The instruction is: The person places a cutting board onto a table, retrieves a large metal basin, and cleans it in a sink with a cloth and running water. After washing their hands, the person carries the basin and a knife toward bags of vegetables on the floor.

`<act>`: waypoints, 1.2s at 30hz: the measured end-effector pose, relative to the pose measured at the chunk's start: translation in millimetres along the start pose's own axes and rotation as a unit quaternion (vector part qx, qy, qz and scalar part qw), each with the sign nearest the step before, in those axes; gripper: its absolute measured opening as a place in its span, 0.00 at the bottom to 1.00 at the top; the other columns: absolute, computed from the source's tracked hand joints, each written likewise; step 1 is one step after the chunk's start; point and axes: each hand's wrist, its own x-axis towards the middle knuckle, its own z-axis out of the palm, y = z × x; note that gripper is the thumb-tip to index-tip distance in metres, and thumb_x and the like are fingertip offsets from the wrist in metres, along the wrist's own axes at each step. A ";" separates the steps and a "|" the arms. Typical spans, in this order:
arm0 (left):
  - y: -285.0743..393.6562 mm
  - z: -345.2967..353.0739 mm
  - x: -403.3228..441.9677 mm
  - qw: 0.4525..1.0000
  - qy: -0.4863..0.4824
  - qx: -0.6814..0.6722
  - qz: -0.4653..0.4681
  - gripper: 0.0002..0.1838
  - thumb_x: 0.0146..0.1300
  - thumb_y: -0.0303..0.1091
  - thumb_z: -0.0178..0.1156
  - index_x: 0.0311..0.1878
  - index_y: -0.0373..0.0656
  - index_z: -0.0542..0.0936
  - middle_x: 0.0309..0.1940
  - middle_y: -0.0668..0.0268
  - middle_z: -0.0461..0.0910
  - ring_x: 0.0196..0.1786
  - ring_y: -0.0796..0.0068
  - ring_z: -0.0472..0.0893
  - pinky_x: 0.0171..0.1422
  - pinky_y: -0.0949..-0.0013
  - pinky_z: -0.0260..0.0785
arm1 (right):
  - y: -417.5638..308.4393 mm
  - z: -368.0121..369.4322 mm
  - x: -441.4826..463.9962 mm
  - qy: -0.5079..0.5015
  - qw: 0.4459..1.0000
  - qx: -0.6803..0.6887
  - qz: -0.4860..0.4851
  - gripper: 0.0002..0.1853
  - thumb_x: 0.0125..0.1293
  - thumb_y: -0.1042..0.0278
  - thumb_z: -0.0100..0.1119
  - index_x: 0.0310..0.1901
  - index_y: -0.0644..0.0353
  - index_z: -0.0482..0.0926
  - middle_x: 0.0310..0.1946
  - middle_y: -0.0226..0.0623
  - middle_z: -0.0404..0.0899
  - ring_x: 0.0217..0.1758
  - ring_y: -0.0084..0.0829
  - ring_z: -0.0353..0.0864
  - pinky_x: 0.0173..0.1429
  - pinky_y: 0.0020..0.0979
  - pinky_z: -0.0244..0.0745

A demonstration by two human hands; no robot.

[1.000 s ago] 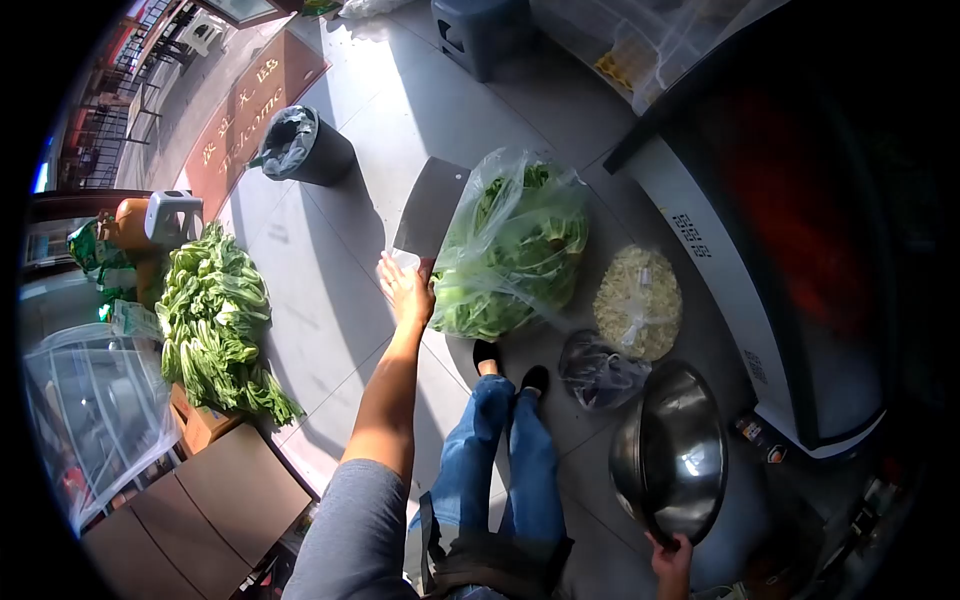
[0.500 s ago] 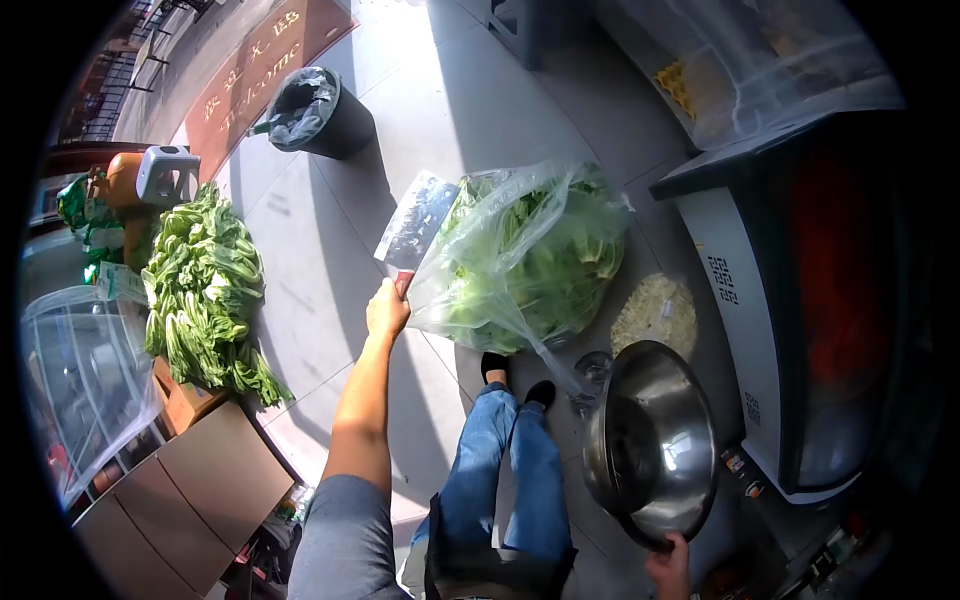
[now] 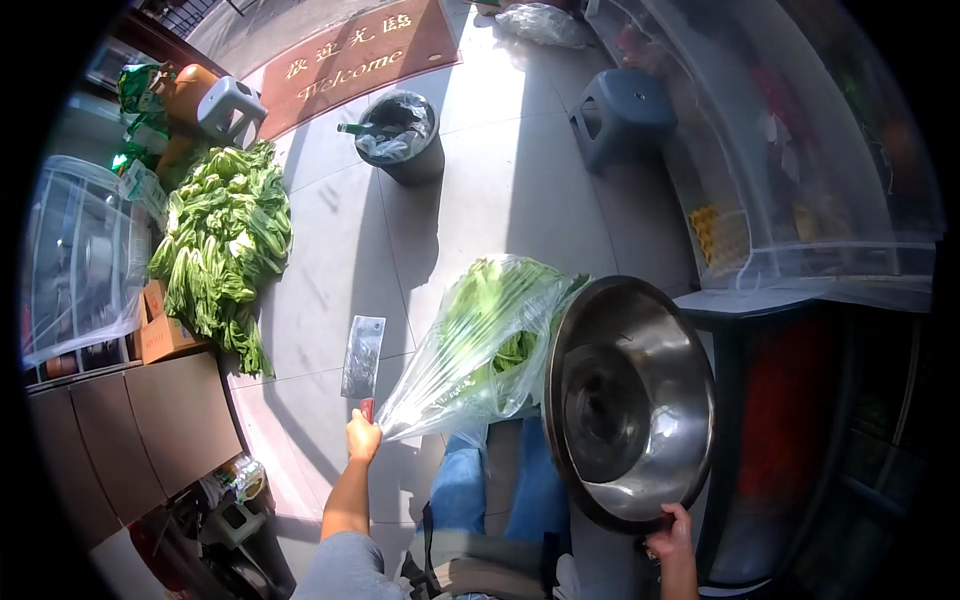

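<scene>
My left hand [image 3: 363, 436] is closed round the red handle of a cleaver [image 3: 362, 358], whose broad blade points away from me. The gathered end of a clear plastic bag [image 3: 440, 390] full of leafy greens [image 3: 500, 300] meets the same hand, and the bag stretches to the right. On the right, my right hand [image 3: 672, 532] grips the lower rim of a large steel basin [image 3: 655, 440]. The basin is tilted, its inside facing me, and overlaps the bag's right side.
A pile of leafy greens [image 3: 225, 235] lies on the floor at left, near a cardboard box [image 3: 165, 338]. Further off are a lined bin [image 3: 412, 165], a blue-grey stool [image 3: 625, 115], a light stool [image 3: 232, 108] and a Welcome mat [image 3: 350, 60]. A dark-topped cabinet [image 3: 765, 420] stands at right.
The left hand, first open by the cleaver, closed on its handle and now also has the bag's end. The bag is drawn out toward it. The basin has risen closer, and the view has turned.
</scene>
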 end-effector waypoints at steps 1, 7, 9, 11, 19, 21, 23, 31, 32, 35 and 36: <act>1.8 -0.9 -18.5 0.998 -0.010 0.039 -0.046 0.09 0.52 0.29 0.51 0.35 0.35 0.66 0.29 0.44 0.75 0.38 0.45 0.74 0.42 0.51 0.65 | -15.6 6.9 3.4 -0.017 1.000 -0.007 0.006 0.11 0.46 0.75 0.51 0.34 0.62 0.74 0.33 0.35 0.76 0.40 0.34 0.75 0.50 0.33 0.69; -6.5 14.0 -128.9 0.983 0.045 0.046 -0.172 0.09 0.48 0.27 0.50 0.33 0.34 0.67 0.30 0.40 0.73 0.37 0.42 0.73 0.42 0.51 0.64 | -121.6 53.0 27.2 -0.087 0.992 -0.086 0.029 0.15 0.48 0.71 0.49 0.39 0.65 0.72 0.38 0.39 0.76 0.43 0.37 0.74 0.53 0.35 0.67; 7.9 9.6 -160.9 0.971 0.031 0.041 -0.232 0.10 0.48 0.26 0.49 0.34 0.33 0.68 0.31 0.40 0.73 0.39 0.43 0.74 0.43 0.52 0.64 | -156.3 64.5 34.9 -0.104 0.987 -0.118 0.031 0.13 0.49 0.71 0.48 0.37 0.66 0.73 0.36 0.39 0.76 0.41 0.36 0.75 0.53 0.33 0.67; 25.4 4.7 -192.5 0.958 0.015 0.047 -0.281 0.11 0.47 0.26 0.49 0.35 0.31 0.68 0.33 0.40 0.74 0.40 0.43 0.74 0.45 0.53 0.65 | -189.6 39.5 81.9 -0.139 0.983 -0.118 0.028 0.12 0.50 0.72 0.48 0.36 0.66 0.73 0.35 0.39 0.76 0.40 0.35 0.75 0.52 0.32 0.68; 44.8 75.4 -275.9 0.897 0.032 -0.050 -0.437 0.13 0.47 0.27 0.50 0.38 0.31 0.72 0.35 0.43 0.75 0.42 0.45 0.75 0.47 0.57 0.67 | -247.9 142.4 54.8 -0.140 0.974 -0.165 -0.062 0.04 0.50 0.75 0.49 0.29 0.63 0.72 0.26 0.32 0.74 0.30 0.29 0.75 0.39 0.29 0.72; 48.8 103.1 -269.2 0.879 0.035 -0.097 -0.466 0.14 0.47 0.28 0.50 0.38 0.32 0.72 0.35 0.44 0.75 0.43 0.46 0.75 0.47 0.58 0.67 | -259.6 164.7 56.0 -0.159 0.969 -0.181 -0.058 0.04 0.50 0.75 0.49 0.29 0.63 0.72 0.26 0.32 0.74 0.32 0.29 0.75 0.41 0.29 0.72; 70.5 118.7 -265.5 0.857 0.015 -0.116 -0.502 0.15 0.47 0.29 0.51 0.39 0.32 0.73 0.36 0.45 0.76 0.43 0.47 0.75 0.47 0.59 0.67 | -264.5 191.3 44.9 -0.171 0.964 -0.194 -0.056 0.04 0.51 0.75 0.48 0.29 0.63 0.72 0.26 0.33 0.74 0.32 0.30 0.75 0.42 0.30 0.73; 170.7 145.4 -184.7 0.828 0.016 -0.237 -0.507 0.15 0.48 0.29 0.50 0.40 0.35 0.73 0.37 0.46 0.75 0.45 0.50 0.74 0.48 0.59 0.65 | -290.6 339.2 61.0 -0.154 0.946 -0.274 -0.072 0.02 0.49 0.76 0.48 0.27 0.63 0.70 0.26 0.34 0.74 0.32 0.31 0.75 0.40 0.32 0.74; 183.0 142.7 -175.3 0.834 -0.001 -0.209 -0.510 0.15 0.47 0.29 0.51 0.39 0.35 0.73 0.37 0.47 0.76 0.44 0.51 0.75 0.47 0.60 0.66 | -291.7 361.8 67.6 -0.136 0.944 -0.290 -0.081 0.01 0.48 0.76 0.49 0.25 0.62 0.70 0.25 0.33 0.74 0.30 0.30 0.75 0.37 0.30 0.75; 209.2 121.1 -156.0 0.840 -0.028 -0.154 -0.520 0.14 0.43 0.30 0.54 0.35 0.35 0.73 0.34 0.50 0.77 0.42 0.53 0.76 0.45 0.62 0.66 | -292.3 437.6 77.6 -0.139 0.918 -0.363 -0.080 0.01 0.48 0.76 0.50 0.25 0.61 0.70 0.23 0.32 0.73 0.27 0.30 0.75 0.33 0.28 0.75; 218.2 121.5 -153.1 0.835 -0.018 -0.169 -0.524 0.13 0.43 0.30 0.55 0.34 0.36 0.73 0.33 0.50 0.77 0.42 0.52 0.76 0.45 0.61 0.66 | -287.5 464.8 83.8 -0.118 0.910 -0.387 -0.087 0.01 0.48 0.75 0.50 0.25 0.59 0.71 0.22 0.31 0.73 0.24 0.29 0.74 0.30 0.27 0.74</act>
